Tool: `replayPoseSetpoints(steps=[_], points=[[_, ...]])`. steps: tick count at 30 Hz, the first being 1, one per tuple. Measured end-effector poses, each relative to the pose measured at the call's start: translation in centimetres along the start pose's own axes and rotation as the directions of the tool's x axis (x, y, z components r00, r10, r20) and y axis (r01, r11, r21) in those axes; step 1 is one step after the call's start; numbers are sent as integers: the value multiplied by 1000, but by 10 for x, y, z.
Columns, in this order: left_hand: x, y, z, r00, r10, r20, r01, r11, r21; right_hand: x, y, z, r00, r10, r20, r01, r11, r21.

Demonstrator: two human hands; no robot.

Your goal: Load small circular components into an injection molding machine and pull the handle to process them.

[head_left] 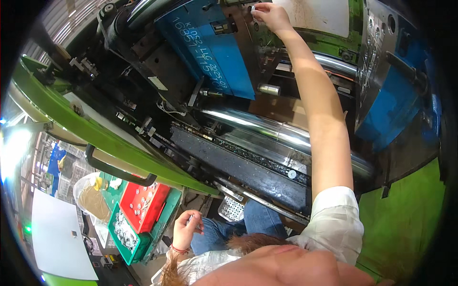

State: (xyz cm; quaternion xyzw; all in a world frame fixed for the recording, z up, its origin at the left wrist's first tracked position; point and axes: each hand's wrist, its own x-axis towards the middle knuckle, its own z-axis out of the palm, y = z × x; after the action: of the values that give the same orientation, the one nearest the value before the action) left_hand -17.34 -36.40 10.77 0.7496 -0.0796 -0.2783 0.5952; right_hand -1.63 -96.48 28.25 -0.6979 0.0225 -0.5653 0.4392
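Observation:
My right hand [273, 17] reaches deep into the machine. Its fingertips pinch a small silvery metal piece [253, 8] against the dark face of the blue mould half [229, 57]. My left hand [187, 229], with a red string at the wrist, is held low near my lap. Its fingers are curled together, and a small greyish bit shows between them, too small to name. A small round metal disc [292, 174] lies on the dark machine rail [238, 162] below my right forearm.
Polished steel bars [257, 125] cross under my right arm. Another blue mould half [391, 109] stands to the right. A green sliding door [114, 148] with a black handle runs along the left. Beyond it sit a red tray [160, 198] and a green bin [114, 236] of small parts.

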Motion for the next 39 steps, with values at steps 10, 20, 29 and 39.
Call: replayPoseSetpoints(steps=[10,20,29,39], points=[[0,-2,0,1000,1,5,-1,1000,-19,-3,0,8,999,41,12,-40,994,-105],[0,-5,-7,1000,-13,-6,13,1000,-21,-7,13,5,990,-138,-33,120,940,-319],[-1,-2,-5,999,10,49,-12,1000,24,-16,10,20,971,-195,-140,130,917,-376],[-3,-11,-13,999,21,37,-21,1000,-7,-19,6,19,927,-350,-134,276,879,-388]])
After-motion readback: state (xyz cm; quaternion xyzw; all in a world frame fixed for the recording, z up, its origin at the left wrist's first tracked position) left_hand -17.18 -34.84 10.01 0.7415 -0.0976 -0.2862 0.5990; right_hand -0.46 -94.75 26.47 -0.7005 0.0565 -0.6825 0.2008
